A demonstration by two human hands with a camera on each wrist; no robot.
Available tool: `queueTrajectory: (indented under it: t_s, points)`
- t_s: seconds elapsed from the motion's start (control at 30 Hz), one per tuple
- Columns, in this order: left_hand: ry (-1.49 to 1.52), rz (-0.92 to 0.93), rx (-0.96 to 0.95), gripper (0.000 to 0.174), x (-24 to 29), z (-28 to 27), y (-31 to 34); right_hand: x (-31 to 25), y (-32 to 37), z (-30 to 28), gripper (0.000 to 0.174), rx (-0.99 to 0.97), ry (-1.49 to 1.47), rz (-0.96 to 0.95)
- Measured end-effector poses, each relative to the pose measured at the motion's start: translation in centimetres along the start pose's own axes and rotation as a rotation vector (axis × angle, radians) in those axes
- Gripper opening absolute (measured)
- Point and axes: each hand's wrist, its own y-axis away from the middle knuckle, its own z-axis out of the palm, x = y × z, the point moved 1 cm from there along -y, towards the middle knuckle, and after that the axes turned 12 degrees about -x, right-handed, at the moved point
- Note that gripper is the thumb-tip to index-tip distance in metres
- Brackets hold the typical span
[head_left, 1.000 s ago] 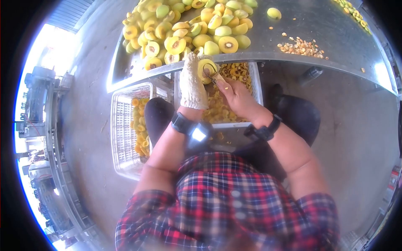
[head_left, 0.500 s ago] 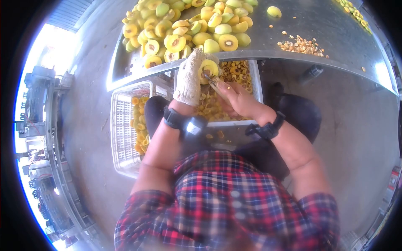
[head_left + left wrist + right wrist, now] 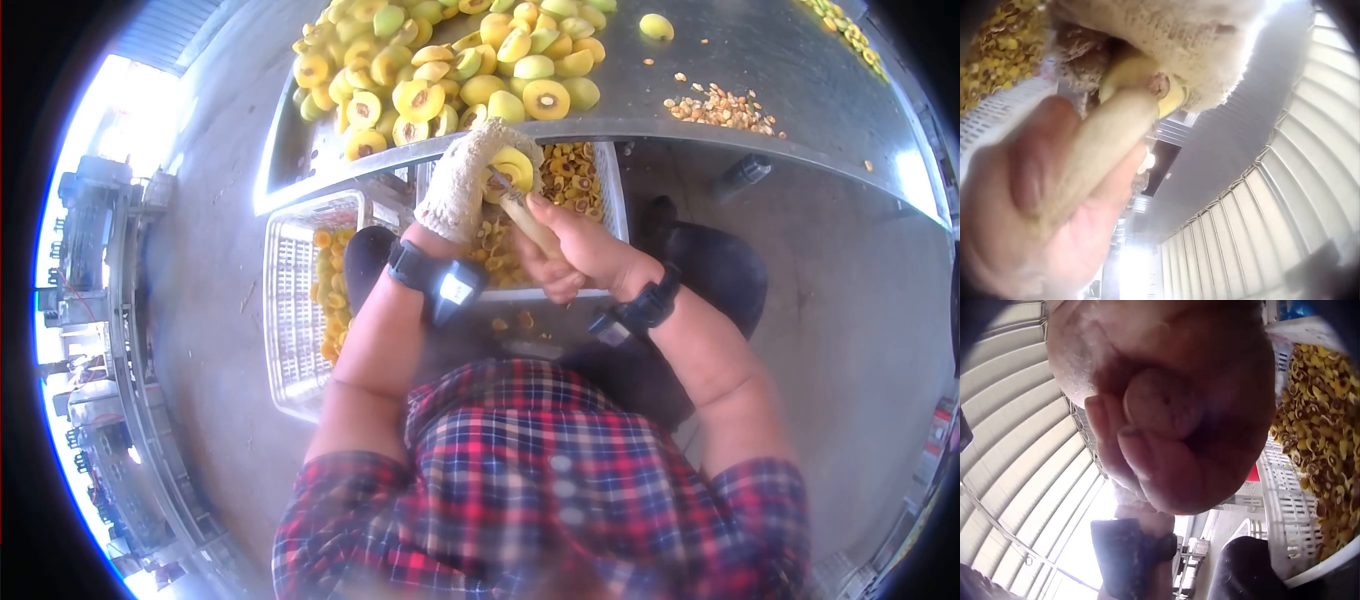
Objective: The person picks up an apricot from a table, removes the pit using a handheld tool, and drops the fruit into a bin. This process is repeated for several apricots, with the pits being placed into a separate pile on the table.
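In the head view the left hand (image 3: 458, 185), in a whitish knit glove, holds a yellow fruit half (image 3: 513, 168) over a crate. The bare right hand (image 3: 580, 245) grips the pale handle (image 3: 530, 225) of a tool whose thin metal end meets the cut face of the fruit. The left wrist view shows the handle (image 3: 1097, 150) running up to the fruit half (image 3: 1175, 100), with the glove (image 3: 1191, 50) around it. From the right wrist view, the fingers (image 3: 1166, 469) curl round the handle's round butt (image 3: 1160, 403).
Many halved fruits (image 3: 480, 90) are heaped on the metal table (image 3: 620, 130), with small brown pieces (image 3: 725, 110) and a lone fruit (image 3: 655, 27) to the right. Below the table edge stand a crate of cut pieces (image 3: 575, 190) and a white basket (image 3: 290, 300) at left.
The gloved hand has tilted over to the right around the fruit half. The right hand has turned, so more of the handle shows, and has shifted slightly down.
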Motion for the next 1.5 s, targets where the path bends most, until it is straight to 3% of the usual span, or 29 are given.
queueTrajectory:
  t_s: [0.07,0.2,0.27,0.3,0.37,0.4,0.47,0.5,0.53,0.57,0.6,0.67,0.7,0.77,0.87,0.97,1.03,1.07,1.2,1.27,1.4,1.47,1.5]
  points:
    - [0.071,-0.044,0.033,0.035,0.0,0.2,0.1,0.2,-0.1,0.2,0.054,-0.338,-0.555,0.033]
    - [0.304,0.119,0.051,0.036,-0.2,2.1,-0.2,0.3,-0.3,0.3,0.054,-0.446,-0.742,0.037]
    - [0.704,-0.078,0.266,0.042,-0.2,2.6,-0.8,0.1,-0.4,0.2,0.052,-0.229,-0.254,-0.071]
    - [0.708,-0.072,0.265,0.042,-0.5,2.1,-1.0,0.0,-0.4,0.3,0.052,-0.228,-0.248,-0.068]
    - [0.825,-0.068,0.039,0.050,-1.4,0.4,-1.1,-0.2,-0.3,0.5,0.046,-0.040,0.194,-0.229]
    - [0.846,-0.079,0.121,0.055,-1.5,-0.8,-1.7,0.1,-0.5,0.4,0.046,-0.045,0.198,-0.227]
    - [0.642,0.110,0.098,0.056,-1.9,-5.0,-1.4,1.3,-1.3,-0.3,0.040,0.095,0.562,-0.215]
    - [0.462,0.200,0.382,0.056,0.8,-4.2,-0.3,1.8,-1.4,-0.5,0.040,0.090,0.568,-0.218]
    - [0.271,0.287,0.661,0.055,3.5,-3.0,1.5,2.3,-1.4,-0.6,0.039,0.183,0.728,-0.375]
    - [0.027,0.300,0.715,0.055,4.1,-5.6,3.8,2.4,-1.5,-0.8,0.037,0.278,0.882,-0.540]
    - [-0.215,0.304,0.765,0.054,4.2,-9.9,6.6,2.5,-1.6,-1.1,0.037,0.274,0.879,-0.546]
    - [-0.251,0.216,1.067,0.053,2.7,-16.8,10.4,2.9,-1.6,-1.6,0.040,0.336,0.917,-0.411]
    - [-0.591,0.030,1.108,0.053,2.4,-19.2,12.6,2.7,-1.5,-1.7,0.040,0.332,0.911,-0.417]
    - [-1.264,-0.246,1.142,0.050,2.8,-21.2,15.2,2.2,-1.5,-1.8,0.046,0.259,1.293,0.098]
    - [-1.316,-0.291,1.141,0.046,2.8,-20.6,14.1,2.3,-2.5,-2.0,0.053,0.381,1.239,-0.080]
    - [-1.158,0.045,0.886,0.041,2.8,-17.6,8.3,1.9,-2.7,-2.1,0.054,0.335,1.297,0.022]
    - [-1.360,-0.102,0.791,0.044,4.1,-14.3,4.3,1.9,-2.9,-2.4,0.053,0.370,1.245,-0.014]
    - [-1.413,-0.038,0.772,0.047,3.2,-14.1,2.1,1.9,-2.9,-2.7,0.053,0.405,1.192,-0.049]
    - [-1.459,-0.213,0.601,0.054,3.7,-10.5,-3.7,1.4,-3.2,-3.8,0.052,0.456,1.207,-0.006]
    - [-1.508,-0.376,0.567,0.059,3.4,-9.5,-5.3,0.7,-3.1,-4.1,0.050,0.505,1.211,-0.115]
    - [-1.397,-0.182,0.593,0.052,2.1,-8.7,-5.7,-0.4,-3.4,-4.6,0.048,0.704,1.264,-0.259]
    - [-1.349,-0.166,0.591,0.048,2.2,-8.5,-5.6,-1.5,-2.7,-4.2,0.047,0.800,1.273,-0.567]
    - [-1.301,-0.152,0.588,0.045,2.4,-8.2,-5.4,-1.5,-2.6,-4.1,0.047,0.799,1.273,-0.565]
